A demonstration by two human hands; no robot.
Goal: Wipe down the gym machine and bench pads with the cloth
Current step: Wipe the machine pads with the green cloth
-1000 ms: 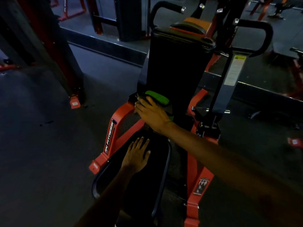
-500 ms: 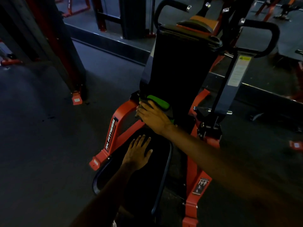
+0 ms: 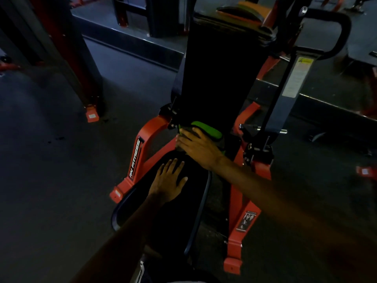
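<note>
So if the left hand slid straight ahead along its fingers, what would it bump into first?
Probably the right hand, which presses the green cloth against the foot of the back pad; depth is unclear.

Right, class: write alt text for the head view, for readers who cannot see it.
A person's right hand presses a green cloth against the foot of the back pad of a gym machine, while the left hand rests flat on its seat pad.

A dark gym floor [image 3: 51, 180] fills the scene. At far left stands a dark upright post, its red foot plate [image 3: 92, 115] on the floor. Small dark specks [image 3: 59, 138] lie near it. A raised ledge [image 3: 130, 43] crosses the far side.
</note>
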